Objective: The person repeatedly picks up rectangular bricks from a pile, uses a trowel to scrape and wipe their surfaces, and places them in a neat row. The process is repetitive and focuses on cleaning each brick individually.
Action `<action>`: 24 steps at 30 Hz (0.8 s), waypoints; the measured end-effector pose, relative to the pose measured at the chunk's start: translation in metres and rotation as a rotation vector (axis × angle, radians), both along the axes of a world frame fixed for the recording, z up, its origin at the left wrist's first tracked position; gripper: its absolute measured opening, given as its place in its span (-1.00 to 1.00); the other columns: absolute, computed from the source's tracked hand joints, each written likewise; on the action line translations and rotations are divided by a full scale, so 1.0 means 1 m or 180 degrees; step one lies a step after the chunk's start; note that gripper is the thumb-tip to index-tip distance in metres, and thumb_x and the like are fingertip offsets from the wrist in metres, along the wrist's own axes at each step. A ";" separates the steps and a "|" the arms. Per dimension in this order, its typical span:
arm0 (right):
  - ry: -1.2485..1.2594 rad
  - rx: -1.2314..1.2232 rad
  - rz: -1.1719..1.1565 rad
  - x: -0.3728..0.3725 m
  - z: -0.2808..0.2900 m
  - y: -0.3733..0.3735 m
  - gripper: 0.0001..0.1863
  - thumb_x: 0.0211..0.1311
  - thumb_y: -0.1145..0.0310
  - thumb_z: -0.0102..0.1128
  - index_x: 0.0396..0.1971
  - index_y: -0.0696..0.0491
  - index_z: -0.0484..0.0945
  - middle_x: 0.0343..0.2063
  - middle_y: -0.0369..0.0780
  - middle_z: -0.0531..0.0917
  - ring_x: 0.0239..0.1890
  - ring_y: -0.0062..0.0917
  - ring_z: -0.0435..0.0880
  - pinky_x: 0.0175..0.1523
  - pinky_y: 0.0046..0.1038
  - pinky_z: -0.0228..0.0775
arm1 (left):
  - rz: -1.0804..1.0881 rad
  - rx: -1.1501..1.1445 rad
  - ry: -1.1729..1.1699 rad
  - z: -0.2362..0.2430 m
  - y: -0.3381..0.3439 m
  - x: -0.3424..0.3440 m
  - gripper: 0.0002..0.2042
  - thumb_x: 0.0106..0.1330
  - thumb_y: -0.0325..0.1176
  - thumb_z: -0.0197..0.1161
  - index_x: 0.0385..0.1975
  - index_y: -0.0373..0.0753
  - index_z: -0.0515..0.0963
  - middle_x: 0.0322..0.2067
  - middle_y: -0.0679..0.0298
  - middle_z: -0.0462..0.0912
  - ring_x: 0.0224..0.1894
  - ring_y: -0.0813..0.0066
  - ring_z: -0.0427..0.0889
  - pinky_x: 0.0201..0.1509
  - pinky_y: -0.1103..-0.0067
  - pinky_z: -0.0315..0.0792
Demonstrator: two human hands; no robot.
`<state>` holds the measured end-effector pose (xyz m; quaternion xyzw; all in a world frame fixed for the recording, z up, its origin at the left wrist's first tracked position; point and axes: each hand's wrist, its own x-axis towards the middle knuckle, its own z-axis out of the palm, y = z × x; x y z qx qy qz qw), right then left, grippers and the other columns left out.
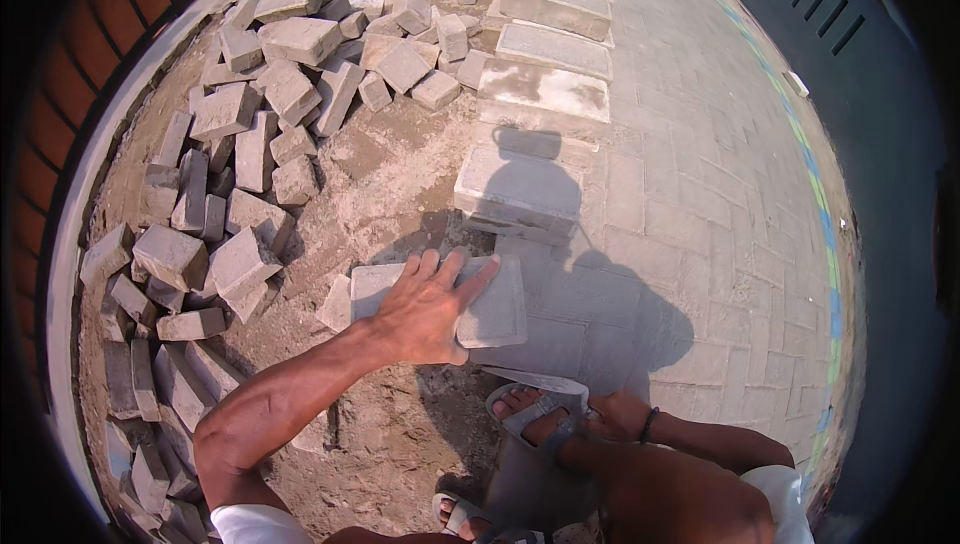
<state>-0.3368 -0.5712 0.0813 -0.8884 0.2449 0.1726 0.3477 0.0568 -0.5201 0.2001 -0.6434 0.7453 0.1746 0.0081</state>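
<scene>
Grey paver block (497, 316) lies at the edge of laid paving (690, 194), beside bare soil (385, 414). Likely heavy, stiff, gritty, corners chippable; best held across its long sides. Left hand (425, 306) spans it, fingers wide; gripping or resting, can't tell. Right hand (617, 416) closed round an apparent trowel (540, 381). Loose blocks (255, 149) heap leftward.

1 grey block (503, 306) (rectangular) lies flat near 1 trowel (541, 381).

Reaches forward with the left arm (295, 389) bent, holding the left hand (425, 309) palm down in a wide-fingered grip. Angles the right forearm (722, 443) leftward, with the right hand (618, 415) curled.
</scene>
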 end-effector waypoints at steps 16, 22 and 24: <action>-0.0060 -0.0005 0.0315 0.026 0.009 -0.010 -0.62 0.12 0.15 0.26 -0.29 0.19 0.49 -0.64 0.05 0.60 -0.54 0.04 0.63 -0.37 -0.07 0.50 | -0.0389 -0.1980 0.0630 -0.061 0.030 -0.025 -0.49 0.10 -0.33 0.30 0.14 -0.14 0.47 0.04 0.15 0.43 0.15 0.12 0.33 0.29 0.18 0.16; -0.0118 0.0237 0.0474 0.053 -0.005 0.003 -0.63 0.08 0.18 0.31 -0.33 0.20 0.52 -0.66 0.02 0.60 -0.55 0.00 0.64 -0.43 -0.13 0.46 | 0.0991 0.0373 0.1220 -0.124 0.241 -0.049 -0.70 0.38 -0.09 0.11 -0.14 -0.18 0.60 -0.19 0.11 0.58 0.00 0.15 0.49 0.22 0.16 0.22; -0.0077 0.0228 0.0690 0.066 -0.001 0.007 -0.64 0.07 0.19 0.31 -0.33 0.21 0.52 -0.64 0.04 0.60 -0.53 0.01 0.65 -0.41 -0.13 0.46 | 0.1999 0.0127 0.1668 -0.166 0.315 -0.081 -0.66 0.41 -0.05 0.07 -0.16 -0.20 0.60 -0.25 0.03 0.61 -0.10 0.07 0.55 0.18 0.16 0.27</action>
